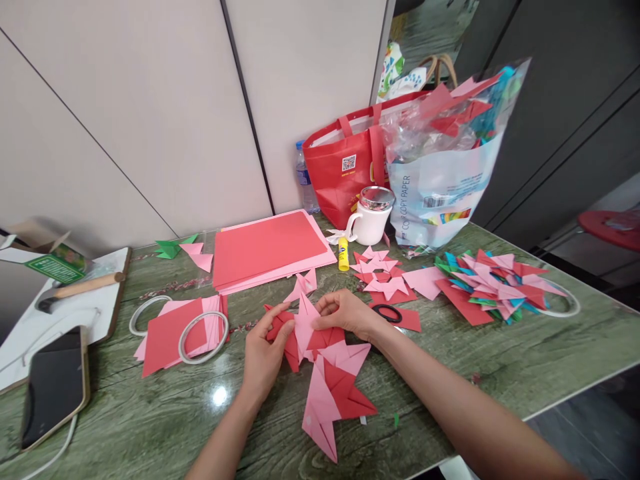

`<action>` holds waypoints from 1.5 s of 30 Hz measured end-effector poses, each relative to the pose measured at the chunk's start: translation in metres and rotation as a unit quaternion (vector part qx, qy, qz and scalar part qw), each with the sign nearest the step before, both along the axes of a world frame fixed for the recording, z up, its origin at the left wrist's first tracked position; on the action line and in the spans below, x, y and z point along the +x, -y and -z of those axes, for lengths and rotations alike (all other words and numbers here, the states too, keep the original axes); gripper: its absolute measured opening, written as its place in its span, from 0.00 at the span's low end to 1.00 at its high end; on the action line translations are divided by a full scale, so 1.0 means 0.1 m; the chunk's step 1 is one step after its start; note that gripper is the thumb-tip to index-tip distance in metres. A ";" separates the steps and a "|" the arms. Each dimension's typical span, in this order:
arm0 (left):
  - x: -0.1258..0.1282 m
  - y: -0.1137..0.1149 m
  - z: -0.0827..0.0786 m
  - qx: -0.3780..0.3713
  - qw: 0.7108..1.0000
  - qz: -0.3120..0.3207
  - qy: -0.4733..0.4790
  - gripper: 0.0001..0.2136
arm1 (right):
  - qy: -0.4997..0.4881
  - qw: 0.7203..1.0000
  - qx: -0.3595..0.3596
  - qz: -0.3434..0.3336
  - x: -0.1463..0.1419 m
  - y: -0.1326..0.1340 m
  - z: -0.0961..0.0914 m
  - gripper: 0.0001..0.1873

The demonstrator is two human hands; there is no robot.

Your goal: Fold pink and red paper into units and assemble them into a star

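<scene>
We locate the folded paper piece (303, 327) on the desk (200, 413), directly in front of us, between both hands. Its pink tip points toward the wall (150, 133), and red points flank it on both sides. Below it lies a pointed paper section (316, 403), pink and red, whose long axis runs toward us and whose lowest tip aims slightly right; we cannot tell whether the two are joined.

Grip state: our left grip (267, 347) is closed, thumb and forefinger pinching the left side of the folded paper piece. Our right grip (350, 312) is closed likewise, fingertips pressed on its right side.

We count three white rolls (203, 361), two at left and one at right, partly under a pile of coloured folded pieces (500, 280). We count one yellow glue stick (343, 255), one phone (55, 387) and one bottle (306, 183). Behind our hands lies a stack of red and pink sheets (267, 250).

Containers: one clear-topped plastic bag (440, 187) holds red, pink and blue paper pieces. One red bag (333, 173) stands beside it, and one white mug (371, 227) is lidded, its contents hidden
</scene>
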State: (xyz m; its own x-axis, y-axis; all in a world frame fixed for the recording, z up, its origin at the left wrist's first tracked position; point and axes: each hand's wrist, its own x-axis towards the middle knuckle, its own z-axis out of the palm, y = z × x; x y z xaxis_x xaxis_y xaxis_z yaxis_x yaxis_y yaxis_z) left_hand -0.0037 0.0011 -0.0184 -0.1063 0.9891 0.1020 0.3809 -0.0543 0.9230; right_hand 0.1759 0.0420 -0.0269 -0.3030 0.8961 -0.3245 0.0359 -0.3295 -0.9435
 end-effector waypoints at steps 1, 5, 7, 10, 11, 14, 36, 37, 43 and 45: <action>0.00 0.00 -0.01 -0.001 1.000 0.005 -0.001 0.15 | 0.000 1.000 -0.001 0.000 0.00 0.00 0.00 0.16; -0.01 -0.01 -0.03 -0.010 1.000 0.023 0.000 0.15 | -0.001 1.000 -0.001 0.002 0.00 0.00 0.00 0.16; -0.01 -0.01 -0.03 -0.010 1.000 0.022 -0.001 0.16 | -0.004 1.000 0.000 0.003 0.00 0.00 0.00 0.15; -0.02 -0.02 -0.03 -0.006 1.000 0.018 -0.004 0.16 | -0.005 1.000 -0.001 0.004 0.00 0.00 0.00 0.16; -0.03 -0.02 -0.03 -0.007 1.000 0.021 -0.007 0.16 | -0.005 1.000 -0.002 0.003 0.00 0.00 0.01 0.16; -0.05 -0.04 -0.02 -0.015 0.999 0.039 -0.011 0.16 | -0.005 1.000 -0.002 0.001 0.00 0.00 0.02 0.16; -0.01 -0.02 -0.01 0.005 1.000 0.011 -0.013 0.15 | -0.012 1.000 -0.007 0.012 -0.01 0.00 0.00 0.14; 0.00 -0.02 -0.01 0.006 1.000 0.008 -0.012 0.15 | -0.013 1.000 -0.008 0.013 -0.01 0.00 0.00 0.14; 0.01 -0.02 -0.01 0.004 1.000 0.002 -0.017 0.15 | -0.016 1.000 -0.015 0.014 -0.01 0.00 0.01 0.15; 0.01 -0.01 -0.01 0.003 1.000 0.000 -0.017 0.15 | -0.019 1.000 -0.017 0.014 -0.01 0.00 0.01 0.16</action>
